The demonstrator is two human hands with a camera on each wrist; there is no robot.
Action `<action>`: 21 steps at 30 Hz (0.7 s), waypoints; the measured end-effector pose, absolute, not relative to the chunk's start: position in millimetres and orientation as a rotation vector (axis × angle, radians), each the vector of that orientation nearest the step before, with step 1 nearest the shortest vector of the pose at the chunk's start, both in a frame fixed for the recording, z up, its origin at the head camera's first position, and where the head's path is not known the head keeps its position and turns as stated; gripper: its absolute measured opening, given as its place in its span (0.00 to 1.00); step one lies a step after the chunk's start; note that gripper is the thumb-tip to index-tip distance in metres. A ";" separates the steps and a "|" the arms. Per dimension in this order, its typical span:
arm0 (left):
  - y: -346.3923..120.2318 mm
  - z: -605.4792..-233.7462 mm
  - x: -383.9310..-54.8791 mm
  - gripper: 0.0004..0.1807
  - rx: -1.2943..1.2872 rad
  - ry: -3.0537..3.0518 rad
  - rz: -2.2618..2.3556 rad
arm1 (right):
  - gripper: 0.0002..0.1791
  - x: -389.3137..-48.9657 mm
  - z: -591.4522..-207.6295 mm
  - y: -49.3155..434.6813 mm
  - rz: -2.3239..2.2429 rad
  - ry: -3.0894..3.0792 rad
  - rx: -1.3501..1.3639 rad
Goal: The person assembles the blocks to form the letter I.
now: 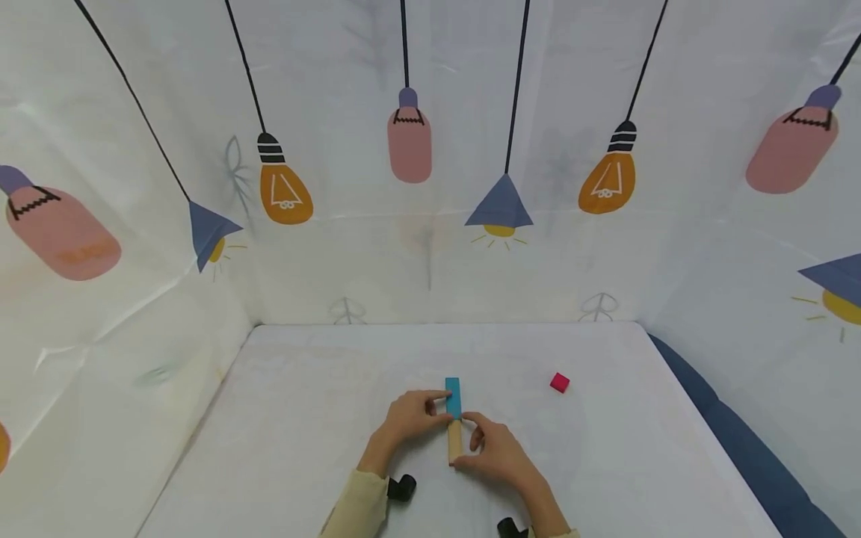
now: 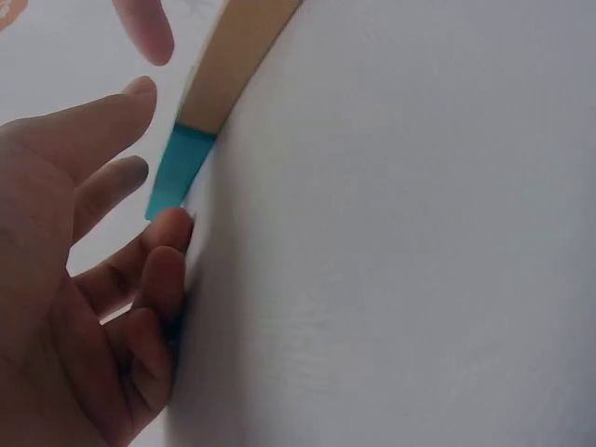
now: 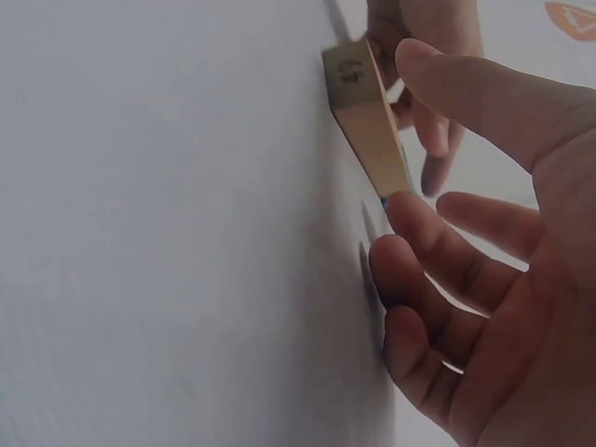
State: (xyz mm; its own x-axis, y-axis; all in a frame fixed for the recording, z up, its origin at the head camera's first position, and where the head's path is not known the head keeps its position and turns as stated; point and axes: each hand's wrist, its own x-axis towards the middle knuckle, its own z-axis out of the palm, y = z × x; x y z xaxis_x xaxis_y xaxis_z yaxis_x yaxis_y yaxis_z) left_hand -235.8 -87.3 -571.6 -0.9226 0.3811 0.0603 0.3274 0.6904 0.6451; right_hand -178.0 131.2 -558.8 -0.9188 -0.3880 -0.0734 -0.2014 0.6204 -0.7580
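A blue block (image 1: 454,397) and a plain wooden block (image 1: 455,442) lie end to end in one line on the white table. My left hand (image 1: 410,415) is at the left side of the line, its index fingertip by the blue block and its thumb by the joint. On the other side is my right hand (image 1: 498,450), with the index fingertip at the joint and the thumb beside the wooden block's near end. In the right wrist view a number is marked on that end of the wooden block (image 3: 350,76). Neither hand's fingers wrap round a block.
A small red cube (image 1: 560,382) sits farther back to the right on the white table (image 1: 323,373). White sheeting printed with lamps and bulbs hangs around the table. Dark blue fabric (image 1: 740,448) runs along the right edge.
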 end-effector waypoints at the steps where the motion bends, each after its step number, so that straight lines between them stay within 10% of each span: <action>1: -87.0 -571.2 -234.1 0.28 0.590 2.808 1.047 | 0.41 -178.3 -557.9 133.4 -1.180 2.621 -0.480; 21: -81.1 -568.8 -216.7 0.34 0.625 2.857 0.996 | 0.27 -209.1 -520.0 191.7 -1.148 2.869 -0.337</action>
State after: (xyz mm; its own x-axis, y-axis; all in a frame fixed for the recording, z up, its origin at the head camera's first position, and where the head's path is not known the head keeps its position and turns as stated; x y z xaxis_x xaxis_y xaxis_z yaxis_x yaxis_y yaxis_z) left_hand -216.7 -81.1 -568.8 -0.9168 0.3907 0.0825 0.3572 0.7103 0.6065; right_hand -209.1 191.7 -520.0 -0.9759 -0.2123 0.0497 -0.1880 0.7036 -0.6853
